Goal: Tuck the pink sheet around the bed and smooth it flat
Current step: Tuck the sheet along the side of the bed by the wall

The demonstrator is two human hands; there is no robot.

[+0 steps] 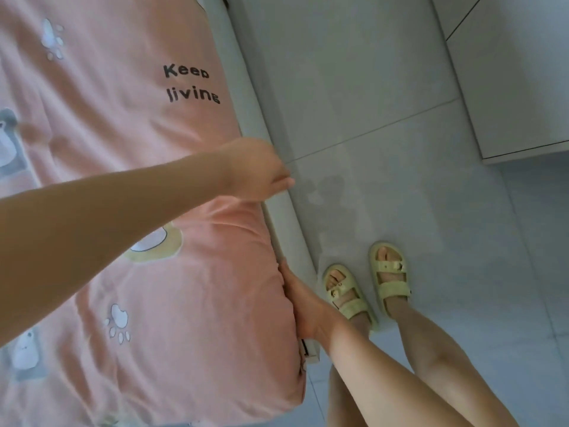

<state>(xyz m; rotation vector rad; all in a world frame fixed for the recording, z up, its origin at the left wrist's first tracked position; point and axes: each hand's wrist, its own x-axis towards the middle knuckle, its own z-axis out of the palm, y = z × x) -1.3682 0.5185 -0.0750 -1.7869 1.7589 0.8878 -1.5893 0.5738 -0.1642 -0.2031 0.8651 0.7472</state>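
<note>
Along the side of the bed nearest the person, the pink sheet [129,103] covers the mattress top and wraps down over its edge, where it meets the white bed frame [241,97]. The right hand [303,306] lies flat against the mattress side with its fingers extended, pressing the fabric toward the gap at the frame. The left hand [258,171] reaches across to the same edge further along. Its fingers are drawn together, but motion blur prevents confirmation that it holds any fabric. Risk assessment: a pull by the left hand while the right pins the sheet could, in my judgement, drag cloth out of the tuck or heap it between the two hands. Fingers pushed deep between mattress and frame may be pinched. The person stands in yellow sandals [389,272] on a smooth tiled floor [400,180] close to the frame, so a long lean could cost them their balance. Condition of the sheet: soft, matte, lightly padded in appearance. It carries the printed words "Keep living" [191,84] and a paw print [118,322]. Shallow creases fan out near both hands. The surface further in looks fairly smooth.
</note>
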